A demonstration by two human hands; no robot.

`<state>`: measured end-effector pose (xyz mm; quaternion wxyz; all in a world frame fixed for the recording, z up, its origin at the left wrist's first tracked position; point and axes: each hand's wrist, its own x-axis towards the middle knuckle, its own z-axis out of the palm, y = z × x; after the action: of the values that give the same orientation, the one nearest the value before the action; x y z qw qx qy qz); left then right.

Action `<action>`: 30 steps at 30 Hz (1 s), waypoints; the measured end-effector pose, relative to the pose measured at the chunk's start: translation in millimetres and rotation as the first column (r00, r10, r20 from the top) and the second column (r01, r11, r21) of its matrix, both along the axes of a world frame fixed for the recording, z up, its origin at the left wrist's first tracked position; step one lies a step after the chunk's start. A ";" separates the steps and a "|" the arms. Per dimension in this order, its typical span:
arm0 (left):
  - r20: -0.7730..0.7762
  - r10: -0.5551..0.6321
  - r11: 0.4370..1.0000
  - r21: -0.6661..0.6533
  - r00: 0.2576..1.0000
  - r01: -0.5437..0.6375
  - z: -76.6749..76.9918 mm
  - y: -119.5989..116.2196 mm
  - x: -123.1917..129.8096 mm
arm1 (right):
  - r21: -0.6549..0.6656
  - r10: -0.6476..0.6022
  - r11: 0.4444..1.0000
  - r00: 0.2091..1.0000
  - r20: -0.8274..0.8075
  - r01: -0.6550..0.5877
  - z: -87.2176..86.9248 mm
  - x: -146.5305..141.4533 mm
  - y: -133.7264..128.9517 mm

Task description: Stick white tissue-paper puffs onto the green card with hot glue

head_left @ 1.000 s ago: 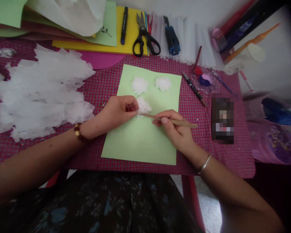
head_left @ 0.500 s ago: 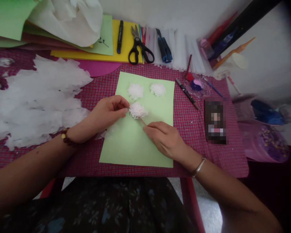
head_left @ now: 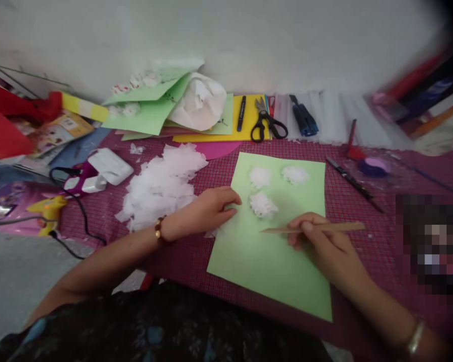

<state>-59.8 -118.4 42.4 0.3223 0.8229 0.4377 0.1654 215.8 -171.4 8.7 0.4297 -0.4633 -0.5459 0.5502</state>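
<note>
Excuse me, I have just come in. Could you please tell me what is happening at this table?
A person is working over a light green sheet that bears three ruffled white puffs, two farther away and one nearer. The right hand holds a thin wooden stick, its tip just on the near side of the nearest puff. The left hand is at the sheet's left edge, fingers apart from the thumb. Beyond it lies a heap of white paper.
</note>
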 end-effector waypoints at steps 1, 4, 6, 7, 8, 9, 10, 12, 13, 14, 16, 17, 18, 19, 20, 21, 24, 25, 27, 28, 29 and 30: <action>-0.095 -0.006 0.998 0.061 0.995 0.012 7.1 3.1 -8.5 | 0.011 0.008 1.000 1.000 0.013 -0.008 1.6 -0.7 -0.3; -0.239 0.174 0.960 0.257 0.955 -0.111 26.4 21.7 -36.2 | 0.032 0.024 0.999 0.998 0.051 -0.026 6.3 -2.6 -0.5; -0.256 0.339 0.903 0.360 0.905 -0.235 34.8 38.9 -54.0 | 0.037 0.028 0.999 0.997 0.072 -0.031 7.5 -3.1 -0.1; -0.259 0.387 0.882 0.383 0.885 -0.274 37.4 47.8 -61.9 | 0.036 0.026 0.999 0.996 0.080 -0.029 7.5 -3.1 0.1; -0.266 0.415 0.871 0.392 0.870 -0.296 39.0 56.3 -68.9 | 0.034 0.024 0.999 0.996 0.087 -0.027 7.1 -3.0 0.2; -0.277 0.430 0.867 0.393 0.859 -0.307 39.7 64.5 -74.9 | 0.032 0.022 0.999 0.996 0.092 -0.025 6.7 -2.8 0.3; -0.294 0.434 0.869 0.387 0.852 -0.310 39.5 72.2 -79.9 | 0.030 0.019 0.999 0.996 0.092 -0.022 6.3 -2.7 0.2; -0.328 0.431 0.877 0.370 0.841 -0.305 37.0 86.6 -87.2 | 0.026 0.021 0.999 0.996 0.086 -0.023 6.3 -2.7 0.1; -0.346 0.420 0.886 0.356 0.839 -0.297 34.9 93.3 -89.6 | 0.019 0.027 0.999 0.996 0.083 -0.028 6.8 -2.8 -0.1; -0.363 0.404 0.897 0.339 0.840 -0.285 32.4 99.8 -91.5 | 0.006 0.033 0.999 0.996 0.085 -0.033 7.5 -3.0 -0.3; -0.397 0.360 0.920 0.302 0.845 -0.250 26.8 111.3 -93.8 | -0.024 0.047 0.999 0.994 0.095 -0.044 9.5 -3.4 -0.7; -0.407 0.336 0.930 0.284 0.850 -0.232 24.1 115.9 -94.5 | -0.037 0.054 0.998 0.994 0.100 -0.050 10.4 -3.5 -1.0; -0.407 0.318 0.937 0.271 0.857 -0.219 21.8 119.3 -94.9 | -0.046 0.059 0.997 0.993 0.101 -0.055 11.0 -3.5 -1.2; -0.395 0.311 0.939 0.268 0.864 -0.215 20.3 121.0 -95.1 | -0.051 0.063 0.997 0.993 0.098 -0.059 11.5 -3.3 -1.5; -0.375 0.317 0.935 0.275 0.871 -0.222 20.0 120.9 -95.0 | -0.052 0.065 0.997 0.994 0.092 -0.060 11.6 -3.0 -1.8; -0.352 0.334 0.927 0.292 0.874 -0.236 21.2 118.7 -94.5 | -0.055 0.068 0.996 0.994 0.086 -0.063 11.4 -2.7 -2.0; -0.195 0.424 0.868 0.366 0.885 -0.335 34.9 100.1 -88.3 | -0.056 0.077 0.996 0.995 0.064 -0.073 9.4 -1.7 -2.5; -0.107 0.439 0.851 0.370 0.892 -0.374 41.9 90.8 -84.0 | -0.052 0.080 0.996 0.995 0.054 -0.077 8.6 -1.5 -2.4; 0.086 0.424 0.854 0.295 0.902 -0.429 56.2 70.7 -72.1 | -0.043 0.077 0.996 0.996 0.039 -0.075 7.2 -1.4 -1.8; 0.170 0.406 0.874 0.214 0.898 -0.436 61.8 61.1 -64.8 | -0.035 0.071 0.997 0.997 0.036 -0.070 6.7 -1.4 -1.2; 0.240 0.395 0.898 0.103 0.887 -0.428 65.5 52.4 -56.9 | -0.027 0.063 0.998 0.997 0.034 -0.063 6.2 -1.4 -0.5; 0.305 0.386 0.916 -0.010 0.871 -0.402 67.0 45.1 -48.8 | -0.019 0.056 0.998 0.998 0.032 -0.056 5.8 -1.3 0.3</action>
<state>-108.6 -73.3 109.4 0.3223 0.6900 0.5373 0.3625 214.5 -171.1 14.5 0.4010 -0.4605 -0.5605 0.5594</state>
